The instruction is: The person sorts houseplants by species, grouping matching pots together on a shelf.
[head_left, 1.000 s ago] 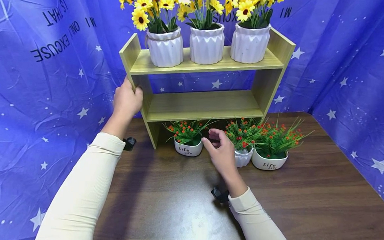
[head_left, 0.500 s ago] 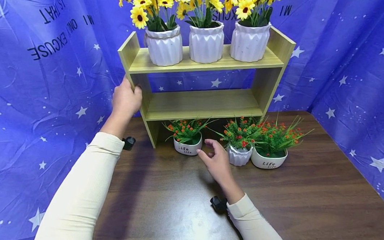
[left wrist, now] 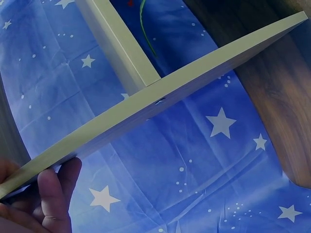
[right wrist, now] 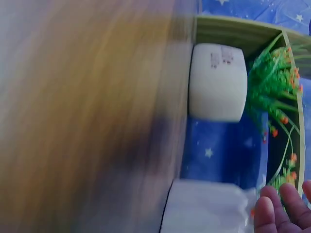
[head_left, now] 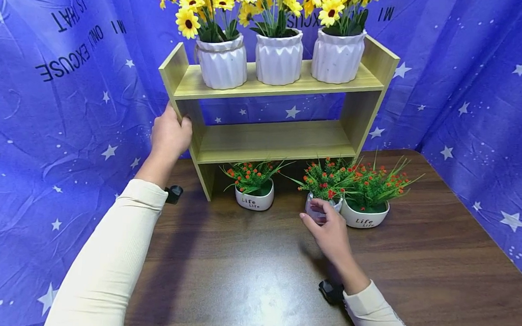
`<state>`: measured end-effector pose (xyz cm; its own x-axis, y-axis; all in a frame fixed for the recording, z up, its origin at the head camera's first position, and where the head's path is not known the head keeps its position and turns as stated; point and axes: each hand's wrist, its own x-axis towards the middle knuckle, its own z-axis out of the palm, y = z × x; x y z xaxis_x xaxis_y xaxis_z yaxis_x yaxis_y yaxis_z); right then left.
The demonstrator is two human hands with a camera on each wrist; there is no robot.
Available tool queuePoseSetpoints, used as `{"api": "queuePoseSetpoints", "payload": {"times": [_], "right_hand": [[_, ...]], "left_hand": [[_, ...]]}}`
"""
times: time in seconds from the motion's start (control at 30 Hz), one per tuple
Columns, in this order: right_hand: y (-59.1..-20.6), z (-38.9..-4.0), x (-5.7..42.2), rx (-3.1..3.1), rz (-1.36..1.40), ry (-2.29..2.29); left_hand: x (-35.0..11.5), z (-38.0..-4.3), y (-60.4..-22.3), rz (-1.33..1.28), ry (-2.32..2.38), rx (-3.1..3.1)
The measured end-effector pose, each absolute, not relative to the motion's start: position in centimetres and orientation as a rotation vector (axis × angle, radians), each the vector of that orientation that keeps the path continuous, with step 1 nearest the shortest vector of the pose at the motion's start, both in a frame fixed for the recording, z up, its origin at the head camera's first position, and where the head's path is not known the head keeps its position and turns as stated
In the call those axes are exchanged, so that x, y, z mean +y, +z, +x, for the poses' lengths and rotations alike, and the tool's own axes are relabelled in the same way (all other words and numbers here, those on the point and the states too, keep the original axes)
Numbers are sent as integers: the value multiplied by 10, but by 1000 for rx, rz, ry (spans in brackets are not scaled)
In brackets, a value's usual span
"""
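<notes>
My left hand grips the left side panel of a light wooden shelf, thumb and fingers on either face of the board. My right hand hovers with relaxed, slightly bent fingers in front of a small white fluted pot of red-flowered greenery, overlapping it in the head view. Nothing is held in that hand. To its right stands a wider white pot lettered "Life". Another "Life" pot sits at the left under the lower shelf board, also visible in the right wrist view.
On the top board stand a left, a middle and a right white pot, all with yellow flowers. The shelf rests on a dark wooden table. Blue star-printed cloth hangs behind and at both sides.
My right hand has drawn back from between the lower pots, then moved right to the front of the fluted pot. The left hand keeps its hold on the shelf panel.
</notes>
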<state>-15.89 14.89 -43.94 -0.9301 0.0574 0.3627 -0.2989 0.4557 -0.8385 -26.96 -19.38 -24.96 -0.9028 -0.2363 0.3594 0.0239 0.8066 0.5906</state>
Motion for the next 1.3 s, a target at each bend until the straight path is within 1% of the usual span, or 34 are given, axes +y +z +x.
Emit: {"api": "queuePoseSetpoints", "payload": {"times": [0.27, 0.77, 0.93, 1.1, 1.3], "right_hand": [[-441, -146, 196, -2334, 163, 1350], [-440, -130, 273, -2343, -148, 1219], [-440, -135, 293, -2405, -205, 1231], [-444, -146, 308, -2584, -154, 1237], [-452, -160, 313, -2664, -81, 1306]], "left_hand": [[-194, -269, -250, 153, -838, -2571], [-194, -270, -250, 156, -839, -2579], [-195, -270, -250, 153, -841, -2575], [-195, -270, -249, 164, -836, -2585], [-195, -271, -249, 163, -832, -2583]]}}
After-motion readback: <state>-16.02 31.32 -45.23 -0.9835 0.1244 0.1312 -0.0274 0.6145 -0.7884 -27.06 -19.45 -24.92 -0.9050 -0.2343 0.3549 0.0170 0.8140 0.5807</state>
